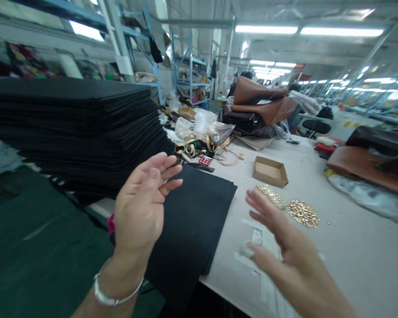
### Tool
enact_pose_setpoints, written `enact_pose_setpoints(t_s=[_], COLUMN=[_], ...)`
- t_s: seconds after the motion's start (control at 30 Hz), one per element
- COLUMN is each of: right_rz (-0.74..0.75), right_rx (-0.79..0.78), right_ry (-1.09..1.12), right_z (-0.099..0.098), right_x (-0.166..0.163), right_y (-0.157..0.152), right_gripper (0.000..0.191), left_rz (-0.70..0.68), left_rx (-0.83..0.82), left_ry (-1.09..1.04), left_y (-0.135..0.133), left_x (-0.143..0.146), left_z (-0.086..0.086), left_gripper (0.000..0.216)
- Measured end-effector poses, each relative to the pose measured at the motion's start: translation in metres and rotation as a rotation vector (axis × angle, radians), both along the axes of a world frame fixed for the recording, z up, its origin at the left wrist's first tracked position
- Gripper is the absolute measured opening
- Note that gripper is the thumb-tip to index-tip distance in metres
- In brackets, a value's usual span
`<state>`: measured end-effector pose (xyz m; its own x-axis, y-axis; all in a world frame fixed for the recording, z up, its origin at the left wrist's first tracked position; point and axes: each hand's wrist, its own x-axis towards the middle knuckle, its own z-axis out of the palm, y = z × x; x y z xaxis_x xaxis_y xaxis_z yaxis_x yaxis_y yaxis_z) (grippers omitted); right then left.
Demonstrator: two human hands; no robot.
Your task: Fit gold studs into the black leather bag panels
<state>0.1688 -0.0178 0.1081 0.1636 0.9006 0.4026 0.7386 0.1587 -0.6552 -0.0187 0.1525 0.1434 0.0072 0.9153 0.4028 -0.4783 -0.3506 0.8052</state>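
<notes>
Black sheets point(185, 212) partly over the near edge of the table point(361, 260), probably for easy lifting, below the left hand point(141, 203) and beside the right hand point(293, 260), both empty, fingers loosely apart, with gold pieces point(304, 213) heaped well inward, presumably against spilling off.

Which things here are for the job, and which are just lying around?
Probably for the job, being nearest the left hand and right hand:
low black pile
tall black stack
paler gold-coloured pile
yellower gold-coloured pile

Probably just lying about, farther off:
red packet
clear plastic bags
brown material at the back
brown material at the right
</notes>
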Motion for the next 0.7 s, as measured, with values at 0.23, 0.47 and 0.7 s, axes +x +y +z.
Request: enact_pose_setpoints(t_s=[0.23, 0.47, 0.7], right_rz=[0.482, 0.389, 0.324], right_rx=[-0.102, -0.162, -0.250], right_ry=[-0.562, -0.615, -0.554], right_z=[-0.100, -0.115, -0.126], right_x=[-0.077, -0.098, -0.099], right_y=[0.041, 0.044, 0.050], right_gripper=[0.095, 0.077, 0.081], left_rz=[0.182, 0.381, 0.594], left_rx=[-0.181, -0.161, -0.133], left_ry=[0.175, 0.385, 0.762], left_y=[0.032, 0.027, -0.019], left_x=[-0.059, -0.102, -0.111], left_z=[-0.062, -0.105, -0.168], left_gripper=[0.029, 0.036, 0.065])
